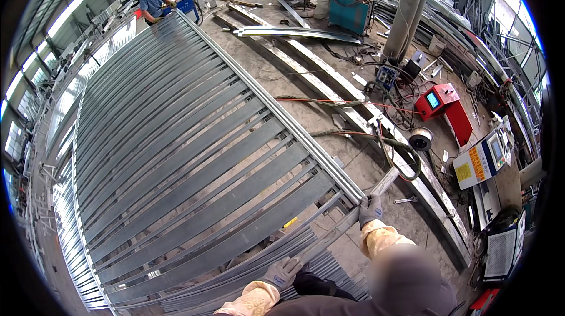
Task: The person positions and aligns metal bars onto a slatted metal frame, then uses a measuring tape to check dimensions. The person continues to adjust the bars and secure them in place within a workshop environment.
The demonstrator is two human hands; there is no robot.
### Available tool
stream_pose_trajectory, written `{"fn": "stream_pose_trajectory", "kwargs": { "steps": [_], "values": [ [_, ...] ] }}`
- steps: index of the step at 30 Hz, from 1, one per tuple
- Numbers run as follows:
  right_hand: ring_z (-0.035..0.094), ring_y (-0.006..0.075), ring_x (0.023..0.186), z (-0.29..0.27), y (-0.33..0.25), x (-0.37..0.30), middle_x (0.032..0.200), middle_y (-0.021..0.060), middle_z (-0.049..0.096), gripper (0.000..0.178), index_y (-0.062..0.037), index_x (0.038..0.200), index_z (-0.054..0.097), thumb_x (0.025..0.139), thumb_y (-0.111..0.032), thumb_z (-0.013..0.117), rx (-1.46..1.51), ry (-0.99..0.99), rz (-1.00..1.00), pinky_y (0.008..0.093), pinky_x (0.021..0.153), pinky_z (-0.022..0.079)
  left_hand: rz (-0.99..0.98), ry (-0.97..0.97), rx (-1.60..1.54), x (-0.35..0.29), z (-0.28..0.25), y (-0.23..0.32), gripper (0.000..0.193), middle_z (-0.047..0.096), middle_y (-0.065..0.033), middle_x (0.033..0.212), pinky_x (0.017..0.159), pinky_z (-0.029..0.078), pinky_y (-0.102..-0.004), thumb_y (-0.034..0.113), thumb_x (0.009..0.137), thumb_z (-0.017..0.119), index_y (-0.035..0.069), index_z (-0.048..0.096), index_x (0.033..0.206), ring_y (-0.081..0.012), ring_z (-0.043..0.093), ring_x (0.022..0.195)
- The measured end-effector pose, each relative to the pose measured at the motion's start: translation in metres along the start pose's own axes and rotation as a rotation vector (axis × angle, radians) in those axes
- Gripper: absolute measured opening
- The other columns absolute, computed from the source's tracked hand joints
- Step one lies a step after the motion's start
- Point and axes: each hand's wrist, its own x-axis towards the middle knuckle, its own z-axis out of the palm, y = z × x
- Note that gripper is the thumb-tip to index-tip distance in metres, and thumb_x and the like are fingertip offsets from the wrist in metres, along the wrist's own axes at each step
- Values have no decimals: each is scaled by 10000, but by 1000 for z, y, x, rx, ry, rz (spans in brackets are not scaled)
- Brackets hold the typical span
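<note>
Fisheye head cam is looking down & fwd from the wearer's head ht, close to the near edge of the slatted metal panel; line of sight is running away twd the panel's far edge, where a co-worker is showing v. small & well off. Near R corner is lying close, w/ the right hand beside it; the left hand is showing lower, nr the btm rim. Wide lens is also taking in floor past the panel's R edge & bending the bldg's sides
</note>
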Motion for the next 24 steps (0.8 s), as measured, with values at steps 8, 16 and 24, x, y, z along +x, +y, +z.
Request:
{"fn": "stream_pose_trajectory", "kwargs": {
  "steps": [8,16,24],
  "values": [
    [666,329,875,4,10,2,982,168,650,227,-57,1054,623,946,-246,688,-3,-1,0,436,798,523,16,-2,21,1,-1,-1,517,592,-96,1303,932,549,-441,276,841,677,135,620,1336,-321,610,1118],
    [668,324,885,0,1,0,983,156,654,213,-69,1058,618,948,-241,681,-7,-17,32,429,806,521,-1,-48,11,4,-12,3,501,587,-87,1291,935,537,-418,280,849,674,120,618,1320,-296,591,1127],
    [652,346,883,-1,2,0,971,176,645,240,-51,1041,616,942,-261,675,-34,-3,-2,439,801,516,23,12,-17,5,-10,0,518,585,-52,1287,840,567,-398,230,835,643,130,585,1340,-279,594,1074]
  ]
}}
